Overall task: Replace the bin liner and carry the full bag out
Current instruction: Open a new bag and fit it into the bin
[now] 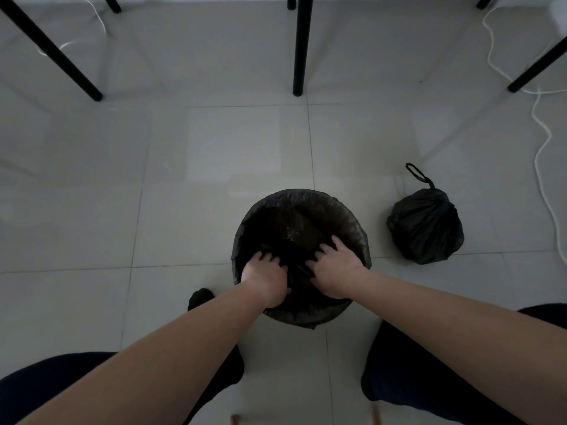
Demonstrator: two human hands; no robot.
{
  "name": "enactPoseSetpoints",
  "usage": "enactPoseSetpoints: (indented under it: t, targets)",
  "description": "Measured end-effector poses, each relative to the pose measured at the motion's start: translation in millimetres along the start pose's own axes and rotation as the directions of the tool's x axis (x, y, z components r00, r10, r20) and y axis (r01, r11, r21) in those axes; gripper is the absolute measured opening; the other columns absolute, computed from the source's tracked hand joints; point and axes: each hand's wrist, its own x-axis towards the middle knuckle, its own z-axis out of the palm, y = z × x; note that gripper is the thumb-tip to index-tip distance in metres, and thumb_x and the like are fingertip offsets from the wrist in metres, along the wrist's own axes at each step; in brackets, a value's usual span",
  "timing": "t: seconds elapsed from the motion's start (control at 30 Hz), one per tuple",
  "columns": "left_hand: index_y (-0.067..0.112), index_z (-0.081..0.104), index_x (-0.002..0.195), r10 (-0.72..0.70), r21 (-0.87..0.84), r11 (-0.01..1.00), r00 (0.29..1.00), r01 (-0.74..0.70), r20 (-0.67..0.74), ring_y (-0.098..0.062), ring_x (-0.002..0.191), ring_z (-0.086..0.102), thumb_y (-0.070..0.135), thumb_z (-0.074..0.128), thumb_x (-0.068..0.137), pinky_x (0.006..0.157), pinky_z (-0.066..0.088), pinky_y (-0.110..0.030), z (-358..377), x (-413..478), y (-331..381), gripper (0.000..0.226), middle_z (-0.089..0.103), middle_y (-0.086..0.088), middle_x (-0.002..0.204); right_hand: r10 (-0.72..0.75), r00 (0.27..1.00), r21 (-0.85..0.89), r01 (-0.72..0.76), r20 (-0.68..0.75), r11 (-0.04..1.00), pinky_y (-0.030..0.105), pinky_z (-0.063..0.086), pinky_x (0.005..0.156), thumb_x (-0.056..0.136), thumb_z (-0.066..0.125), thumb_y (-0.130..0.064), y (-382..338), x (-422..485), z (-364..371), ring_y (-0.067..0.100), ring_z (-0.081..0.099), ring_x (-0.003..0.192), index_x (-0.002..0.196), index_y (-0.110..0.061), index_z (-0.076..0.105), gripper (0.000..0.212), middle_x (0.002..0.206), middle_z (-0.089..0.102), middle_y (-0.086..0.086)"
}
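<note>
- A round bin (302, 315) is shown on a grey tiled floor (214, 148), between the knees of a seated or crouching person, with a black liner (299, 199) already folded over its rim.
- Both hands are seen inside the mouth of the bin at its near side. The left hand (266, 276) is pressed downward with the fingers spread on the film; the right hand (336, 266) lies just beside it, fingers likewise splayed. The two are held apart by a fold of plastic, and neither is seen clamped on anything; the fingertips are partly lost in the dark interior.
- The step in hand is judged to be the seating of the new liner, which is being pushed down against the wall and bottom.
- The liner is judged thin, soft and slippery: it is expected to crumple, trap air and slide off the rim if pulled. It is best handled by flat palms inside and by the folded-over hem at the rim.
- The full bag (426, 229) is seen on the floor to the right of the bin, near but not touching, its neck drawn shut and a drawstring loop (416, 173) standing up from it.
- The bag is judged light to moderate in weight, soft and liable to tear; the loop is the natural hold for carrying.
- Black table legs (300, 47) and a white cable (541, 142) are seen beyond.
</note>
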Motion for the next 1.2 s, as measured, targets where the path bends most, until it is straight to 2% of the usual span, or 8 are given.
enactPoseSetpoints:
  t: [0.17, 0.27, 0.4, 0.5, 0.67, 0.83, 1.07, 1.2]
  targets:
    - [0.028, 0.004, 0.168, -0.141, 0.381, 0.919, 0.986, 0.096, 0.092, -0.034, 0.162, -0.011, 0.059, 0.017, 0.106, 0.122, -0.022, -0.06, -3, -20, 0, 0.07, 0.008, -0.007, 0.176, 0.088, 0.941, -0.032, -0.082, 0.326, 0.996, 0.061, -0.012, 0.122, 0.104, 0.019, -0.062, -11, -20, -1, 0.033, 0.0, 0.159, 0.164, -0.029, 0.003, 0.071, 0.173, 0.008, 0.005]
    - [0.024, 0.023, 0.166, -0.119, 0.441, 0.886, 0.99, 0.141, -0.077, -0.036, 0.161, -0.014, 0.049, 0.029, 0.108, 0.122, -0.022, -0.06, -13, -26, -7, 0.063, 0.006, -0.012, 0.176, -0.039, 0.916, 0.171, -0.032, 0.4, 0.985, 0.062, 0.012, 0.122, 0.103, 0.022, -0.064, -22, -31, -15, 0.037, 0.025, 0.152, 0.162, -0.023, 0.027, 0.072, 0.165, 0.032, 0.01]
    - [0.017, 0.037, 0.162, -0.018, 0.296, 0.952, 0.977, 0.081, -0.212, -0.035, 0.162, 0.0, 0.036, 0.035, 0.109, 0.127, -0.01, -0.056, -23, -31, 0, 0.056, 0.019, -0.014, 0.173, -0.1, 0.991, 0.223, 0.118, -0.092, 0.968, 0.042, 0.052, 0.089, 0.103, 0.04, -0.039, -22, -39, -22, 0.033, 0.063, 0.109, 0.118, -0.014, 0.069, 0.042, 0.117, 0.068, 0.01]
    - [0.021, 0.025, 0.166, -0.038, 0.123, 0.992, 0.999, 0.042, -0.038, -0.03, 0.162, 0.007, 0.043, 0.029, 0.108, 0.129, -0.008, -0.053, -13, -29, 7, 0.063, 0.018, -0.008, 0.175, -0.11, 0.957, 0.033, 0.123, -0.268, 0.992, 0.05, 0.033, 0.114, 0.101, 0.044, -0.035, -16, -27, -10, 0.034, 0.048, 0.133, 0.135, -0.018, 0.061, 0.042, 0.136, 0.06, 0.009]
    - [0.027, -0.001, 0.168, -0.135, 0.366, 0.927, 0.984, 0.083, 0.119, -0.03, 0.162, -0.009, 0.061, 0.021, 0.105, 0.123, -0.022, -0.058, 10, -26, -8, 0.074, 0.003, -0.006, 0.177, 0.102, 0.986, -0.357, -0.048, 0.132, 0.933, 0.061, -0.02, 0.12, 0.107, 0.019, -0.051, -2, -27, 9, 0.034, -0.008, 0.159, 0.165, -0.02, 0.004, 0.067, 0.173, 0.004, 0.01]
    - [0.024, 0.005, 0.168, -0.142, 0.393, 0.915, 0.984, 0.089, 0.106, -0.032, 0.162, -0.012, 0.055, 0.024, 0.107, 0.123, -0.02, -0.058, -1, -24, -4, 0.071, 0.002, -0.01, 0.176, 0.144, 0.981, -0.322, -0.096, 0.131, 0.942, 0.063, -0.021, 0.119, 0.107, 0.023, -0.048, -9, -25, 5, 0.037, -0.007, 0.158, 0.165, -0.02, 0.007, 0.066, 0.172, 0.007, 0.013]
    - [0.03, 0.016, 0.168, -0.012, 0.019, 1.0, 0.999, 0.013, -0.035, -0.028, 0.163, 0.0, 0.054, 0.027, 0.108, 0.129, -0.006, -0.05, 8, -5, 12, 0.065, 0.006, -0.006, 0.177, 0.042, 0.999, -0.166, -0.039, 0.016, 0.985, 0.062, -0.017, 0.121, 0.107, 0.026, -0.048, -7, -11, 6, 0.034, 0.002, 0.159, 0.164, -0.022, 0.021, 0.063, 0.171, 0.017, 0.013]
    - [0.026, 0.003, 0.168, -0.148, 0.308, 0.946, 0.98, 0.102, 0.131, -0.03, 0.163, -0.007, 0.063, 0.02, 0.105, 0.126, -0.017, -0.056, 17, 0, 1, 0.075, 0.002, -0.007, 0.177, 0.129, 0.975, -0.339, -0.062, 0.179, 0.939, 0.061, -0.029, 0.113, 0.105, 0.012, -0.057, -4, -4, 28, 0.032, -0.008, 0.159, 0.165, -0.025, 0.004, 0.068, 0.173, 0.005, 0.01]
